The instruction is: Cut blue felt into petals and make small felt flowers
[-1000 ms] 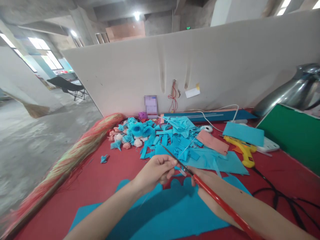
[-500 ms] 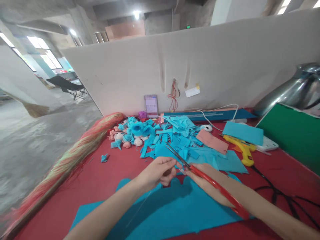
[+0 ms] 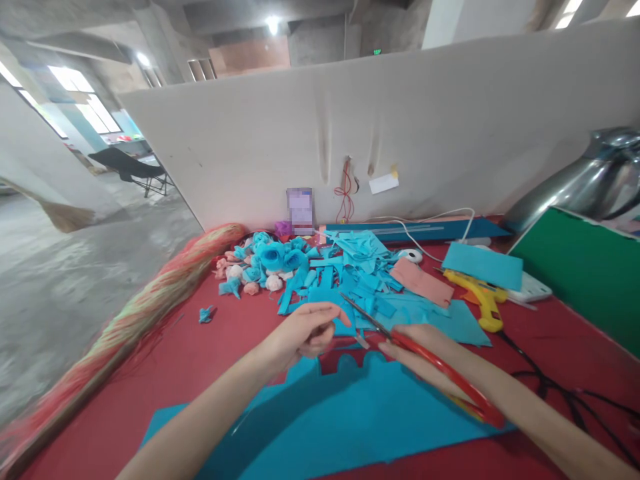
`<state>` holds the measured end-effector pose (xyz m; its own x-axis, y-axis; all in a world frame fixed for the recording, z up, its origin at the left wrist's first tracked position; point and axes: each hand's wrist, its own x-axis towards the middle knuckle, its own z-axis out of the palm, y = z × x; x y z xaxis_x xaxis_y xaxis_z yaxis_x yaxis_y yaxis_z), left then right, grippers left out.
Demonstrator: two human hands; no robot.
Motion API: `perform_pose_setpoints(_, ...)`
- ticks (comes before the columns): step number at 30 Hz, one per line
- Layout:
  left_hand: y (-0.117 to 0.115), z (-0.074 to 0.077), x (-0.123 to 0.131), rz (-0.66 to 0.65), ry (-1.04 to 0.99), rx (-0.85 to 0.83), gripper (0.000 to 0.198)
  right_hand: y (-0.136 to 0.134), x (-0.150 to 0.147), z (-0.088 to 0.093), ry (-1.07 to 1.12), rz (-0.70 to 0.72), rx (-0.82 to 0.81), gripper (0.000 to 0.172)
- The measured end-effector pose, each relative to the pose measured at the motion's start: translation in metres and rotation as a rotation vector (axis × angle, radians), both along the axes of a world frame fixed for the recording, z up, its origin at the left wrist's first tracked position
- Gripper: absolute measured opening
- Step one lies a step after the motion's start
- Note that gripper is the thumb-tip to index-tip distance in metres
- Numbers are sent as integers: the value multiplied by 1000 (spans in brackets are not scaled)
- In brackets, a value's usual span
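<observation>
My right hand (image 3: 425, 357) grips red-handled scissors (image 3: 435, 363), their blades pointing up-left and slightly apart over the table. My left hand (image 3: 307, 330) is closed in a pinch on a small blue felt piece (image 3: 343, 323) right beside the blade tips. Below both hands lies a large blue felt sheet (image 3: 350, 420) with a scalloped upper edge cut into it.
A heap of blue felt scraps (image 3: 360, 277) and small felt flowers (image 3: 255, 267) lies behind the hands on the red table (image 3: 210, 347). A yellow glue gun (image 3: 483, 297), a pink felt piece (image 3: 423, 280) and black cables (image 3: 560, 393) are at the right. A grey board (image 3: 400, 120) walls the back.
The scissors have tilted lower and swung right, the handles dropping toward the table. My left hand has lifted its blue piece slightly up and away from the sheet's scalloped edge.
</observation>
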<state>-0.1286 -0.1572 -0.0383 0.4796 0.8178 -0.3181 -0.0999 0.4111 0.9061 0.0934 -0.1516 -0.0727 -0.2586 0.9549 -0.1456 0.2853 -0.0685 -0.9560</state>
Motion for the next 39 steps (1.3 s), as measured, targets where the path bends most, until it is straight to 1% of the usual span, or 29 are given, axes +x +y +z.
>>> perform_pose_setpoints(2,1,8,-7,12,33,75,19,5,14,-2,-216,-40,70,25)
perform_pose_setpoints(3,2,12,-11,18,91,155,19,8,23,-6,-317,-71,100,24)
perform_pose_setpoints(4,3,17,-14,20,194,266,21,13,32,-10,-406,-110,140,20)
perform_pose_setpoints(6,10,22,-20,8,504,535,27,22,49,-20,-576,-164,184,20)
perform_pose_setpoints(7,16,23,-21,3,693,681,29,26,56,-25,-654,-180,201,19)
perform_pose_setpoints(8,24,22,-22,19,801,755,28,30,61,-28,-729,-182,209,19)
perform_pose_setpoints(10,42,13,-18,33,898,820,24,36,65,-33,-867,-168,214,18)
perform_pose_setpoints(13,70,-10,-6,20,1028,898,17,39,63,-34,-1027,-136,223,21)
perform_pose_setpoints(14,76,-17,-2,6,1073,927,19,39,61,-34,-1062,-125,234,22)
perform_pose_setpoints(16,83,-29,4,-12,1149,994,29,37,58,-32,-1110,-104,265,23)
perform_pose_setpoints(18,83,-35,8,-21,1202,1056,31,35,55,-29,-1141,-87,296,25)
perform_pose_setpoints(20,77,-36,8,-25,1236,1099,29,33,53,-24,-1170,-79,325,25)
perform_pose_setpoints(23,63,-34,6,-23,1263,1121,29,34,44,-14,-1203,-76,390,22)
perform_pose_setpoints(26,42,-36,3,-8,1282,1083,29,43,26,-4,-1203,-50,455,19)
perform_pose_setpoints(28,26,-38,1,-13,1290,1039,29,53,11,0,-1198,-2,453,20)
perform_pose_setpoints(30,10,-40,-2,-28,1285,1005,29,64,-5,0,-1201,25,438,22)
perform_pose_setpoints(33,-12,-42,-7,-15,1264,981,28,76,-23,-7,-1203,33,396,22)
perform_pose_setpoints(34,-19,-43,-8,-6,1254,977,32,78,-27,-9,-1196,35,384,22)
perform_pose_setpoints(36,-32,-45,-11,4,1222,970,45,80,-31,-13,-1171,32,369,22)
perform_pose_setpoints(38,-44,-50,-12,2,1180,964,57,80,-30,-14,-1135,6,359,22)
perform_pose_setpoints(39,-49,-52,-11,2,1160,967,60,78,-29,-14,-1115,-17,355,21)
